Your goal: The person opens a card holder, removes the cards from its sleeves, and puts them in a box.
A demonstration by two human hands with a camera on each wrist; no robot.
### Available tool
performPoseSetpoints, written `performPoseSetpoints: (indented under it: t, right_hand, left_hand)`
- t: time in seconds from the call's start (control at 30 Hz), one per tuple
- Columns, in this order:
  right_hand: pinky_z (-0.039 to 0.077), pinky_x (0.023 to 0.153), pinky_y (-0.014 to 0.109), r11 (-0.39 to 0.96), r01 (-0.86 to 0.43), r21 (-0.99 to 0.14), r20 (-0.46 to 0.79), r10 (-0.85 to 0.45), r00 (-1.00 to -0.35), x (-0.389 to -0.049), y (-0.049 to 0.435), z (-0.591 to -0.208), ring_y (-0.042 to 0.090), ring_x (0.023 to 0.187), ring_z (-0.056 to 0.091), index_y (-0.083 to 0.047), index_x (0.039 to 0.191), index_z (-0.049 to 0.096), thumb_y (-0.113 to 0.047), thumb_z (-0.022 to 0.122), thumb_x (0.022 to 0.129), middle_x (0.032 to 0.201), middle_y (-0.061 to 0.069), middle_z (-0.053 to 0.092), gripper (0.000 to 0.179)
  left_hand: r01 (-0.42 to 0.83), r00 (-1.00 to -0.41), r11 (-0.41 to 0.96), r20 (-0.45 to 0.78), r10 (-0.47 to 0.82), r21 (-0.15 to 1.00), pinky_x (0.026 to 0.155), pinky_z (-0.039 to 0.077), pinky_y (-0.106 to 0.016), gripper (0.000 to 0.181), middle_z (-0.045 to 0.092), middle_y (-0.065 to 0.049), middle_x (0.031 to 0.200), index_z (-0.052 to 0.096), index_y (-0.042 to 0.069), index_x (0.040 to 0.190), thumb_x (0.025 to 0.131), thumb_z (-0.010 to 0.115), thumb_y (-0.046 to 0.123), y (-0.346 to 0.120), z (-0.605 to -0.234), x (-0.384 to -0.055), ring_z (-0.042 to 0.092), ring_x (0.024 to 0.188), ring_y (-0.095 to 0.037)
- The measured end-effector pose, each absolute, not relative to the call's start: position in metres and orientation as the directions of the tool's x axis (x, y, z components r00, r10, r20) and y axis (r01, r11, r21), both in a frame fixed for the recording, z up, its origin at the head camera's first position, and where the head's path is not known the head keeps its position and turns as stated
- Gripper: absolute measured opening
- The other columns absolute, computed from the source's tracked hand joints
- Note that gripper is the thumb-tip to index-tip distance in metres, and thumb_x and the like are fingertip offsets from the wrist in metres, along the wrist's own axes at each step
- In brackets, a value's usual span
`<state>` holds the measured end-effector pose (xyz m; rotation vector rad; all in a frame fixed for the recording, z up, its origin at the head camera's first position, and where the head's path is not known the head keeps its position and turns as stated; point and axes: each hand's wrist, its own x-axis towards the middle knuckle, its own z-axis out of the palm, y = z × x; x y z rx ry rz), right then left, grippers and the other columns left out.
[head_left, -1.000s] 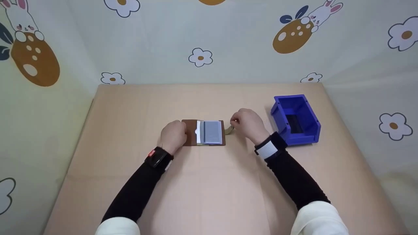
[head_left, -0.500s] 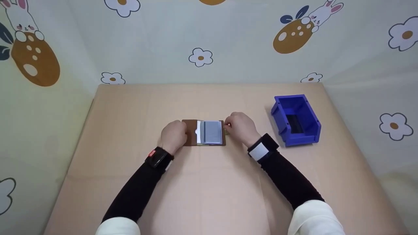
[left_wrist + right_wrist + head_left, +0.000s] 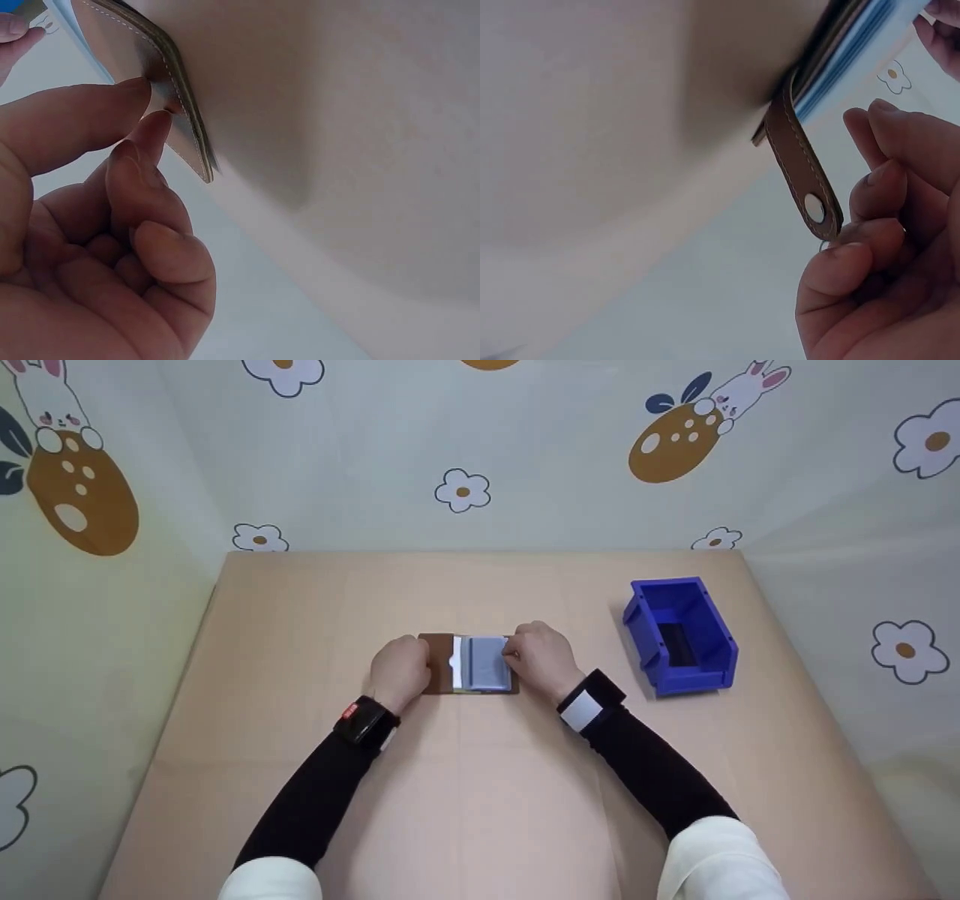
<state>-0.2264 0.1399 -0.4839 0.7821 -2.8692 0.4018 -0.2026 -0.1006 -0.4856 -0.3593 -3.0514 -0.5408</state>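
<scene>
An opened brown card holder [image 3: 441, 664] lies on the table, its clear sleeves [image 3: 486, 666] showing white and pale blue. My left hand [image 3: 400, 671] holds down its left end; in the left wrist view the thumb and index fingertip meet the inside of the stitched cover [image 3: 178, 101]. At the other end, my right hand [image 3: 546, 660] overlaps the right edge of the sleeves in the head view. From the right wrist, its curled fingers appear slightly apart from the sleeves, thumb and index tip close together. A strap [image 3: 795, 154] with a metal snap hangs out beside the curled lower fingers.
A blue plastic bin [image 3: 686, 684] with a dark patch on its floor stands at the right of the table. Behind the table's back edge rises a pale curtain [image 3: 375, 457] printed with flowers and rabbits.
My right hand has come leftward, from beside the strap to over the right edge of the sleeves. The left hand and card holder stay put.
</scene>
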Motion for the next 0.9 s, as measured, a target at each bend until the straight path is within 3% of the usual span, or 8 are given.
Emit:
performPoseSetpoints:
  t: [0.4, 0.9]
  right_hand:
    - [0.049, 0.061, 0.039, 0.825, -0.547, -0.142, 0.229, -0.510, -0.829, -0.2274, 0.1352, -0.4885, 0.024, 0.072, 0.060, -0.014, 0.080, 0.081, -0.011, 0.078, 0.080, 0.075, 0.003, 0.065, 0.005]
    - [0.048, 0.066, 0.039, 0.813, -0.578, -0.076, 0.246, -0.546, -0.800, -0.2261, 0.1339, -0.4927, 0.024, 0.072, 0.061, -0.017, 0.081, 0.081, -0.013, 0.082, 0.078, 0.078, 0.003, 0.071, 0.004]
  left_hand:
    - [0.223, -0.975, 0.907, 0.064, 0.214, 0.358, 0.060, 0.050, -0.046, 0.014, 0.062, -0.014, 0.074, 0.060, 0.001, 0.068, 0.080, 0.058, -0.006, -0.1001, -0.4855, -0.2010, 0.059, 0.068, -0.030]
    - [0.228, -0.974, 0.914, 0.070, 0.217, 0.336, 0.061, 0.051, -0.046, 0.015, 0.062, -0.015, 0.074, 0.061, 0.001, 0.067, 0.079, 0.059, -0.007, -0.0998, -0.4856, -0.2014, 0.061, 0.070, -0.032]
